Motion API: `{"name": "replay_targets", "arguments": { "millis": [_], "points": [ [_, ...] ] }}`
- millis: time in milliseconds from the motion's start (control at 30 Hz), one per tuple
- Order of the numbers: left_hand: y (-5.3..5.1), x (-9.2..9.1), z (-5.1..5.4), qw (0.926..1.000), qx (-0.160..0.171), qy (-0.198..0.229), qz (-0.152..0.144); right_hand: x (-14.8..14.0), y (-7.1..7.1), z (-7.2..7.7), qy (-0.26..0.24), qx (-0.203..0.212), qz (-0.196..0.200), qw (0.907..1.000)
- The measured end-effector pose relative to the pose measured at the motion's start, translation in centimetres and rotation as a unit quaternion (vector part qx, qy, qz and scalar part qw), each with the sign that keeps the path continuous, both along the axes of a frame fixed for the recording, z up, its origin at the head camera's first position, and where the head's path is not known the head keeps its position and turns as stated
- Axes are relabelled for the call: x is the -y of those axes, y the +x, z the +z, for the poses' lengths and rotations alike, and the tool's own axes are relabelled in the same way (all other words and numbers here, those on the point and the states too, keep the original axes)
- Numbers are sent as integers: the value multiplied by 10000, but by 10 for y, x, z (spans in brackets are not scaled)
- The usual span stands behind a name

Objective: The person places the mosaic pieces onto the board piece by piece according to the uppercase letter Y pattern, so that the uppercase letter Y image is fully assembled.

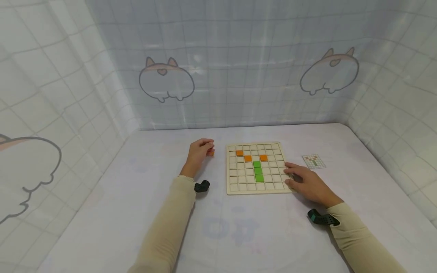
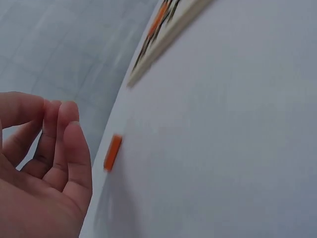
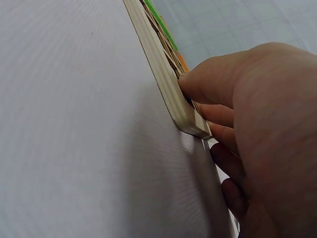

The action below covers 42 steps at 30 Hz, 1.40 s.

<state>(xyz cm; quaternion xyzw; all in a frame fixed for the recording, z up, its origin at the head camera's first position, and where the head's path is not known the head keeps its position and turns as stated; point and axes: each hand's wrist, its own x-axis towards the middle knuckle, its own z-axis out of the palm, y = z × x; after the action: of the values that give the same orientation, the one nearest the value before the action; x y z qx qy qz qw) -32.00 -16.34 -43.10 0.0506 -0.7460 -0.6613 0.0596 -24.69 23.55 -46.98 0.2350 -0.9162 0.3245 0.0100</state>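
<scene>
A square wooden grid board [image 1: 240, 187] lies on the table, bearing several orange and green square tiles. One orange tile [image 1: 239, 153] sits in its upper left part, and a green tile [image 1: 259, 178] ends a short column near the middle. My left hand [image 1: 198, 152] hovers left of the board, its thumb and fingertips drawn loosely together. Just beside them, a loose orange tile [image 2: 113, 152] rests on the table, apart from the fingers in the left wrist view. Along the board's right edge rest the thumb and fingertips of my right hand [image 1: 307, 184].
A small printed pattern card [image 1: 314, 161] lies right of the board, behind the right hand. White tiled-print cloth [image 1: 225, 76] rises behind the table and at both sides. Both wrists carry dark straps [image 1: 322, 218].
</scene>
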Motion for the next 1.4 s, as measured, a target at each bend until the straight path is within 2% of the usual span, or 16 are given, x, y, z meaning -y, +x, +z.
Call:
{"name": "replay_targets", "arguments": {
  "millis": [133, 300, 433, 633, 800, 933, 1067, 1400],
  "points": [
    [4, 10, 1, 9995, -30, -300, 135, 0, 0, -1, 24, -11, -21, 10000],
    [6, 19, -2, 9960, 86, -835, 298, 0, 1, 2, 9, -1, -27, 10000],
    [6, 27, -6, 9907, 256, -1326, 142, 1, 2, 3, -28, 45, -23, 10000],
    [8, 28, -7, 9780, 555, -2004, -145, 2, 2, 3, -76, 59, 8, 10000],
    [6, 24, -4, 9709, 568, -2304, -332, 2, 2, 3, -70, 92, -20, 9999],
    [3, 21, -3, 9616, 620, -2631, -473, 0, 1, 2, -20, 83, -29, 10000],
    [-1, 19, -4, 9533, 714, -2903, -440, 0, 1, 1, -6, 34, -21, 10000],
    [-5, 16, -7, 9490, 791, -3046, -193, 0, 2, -1, -152, -121, 47, 9998]
  ]
}}
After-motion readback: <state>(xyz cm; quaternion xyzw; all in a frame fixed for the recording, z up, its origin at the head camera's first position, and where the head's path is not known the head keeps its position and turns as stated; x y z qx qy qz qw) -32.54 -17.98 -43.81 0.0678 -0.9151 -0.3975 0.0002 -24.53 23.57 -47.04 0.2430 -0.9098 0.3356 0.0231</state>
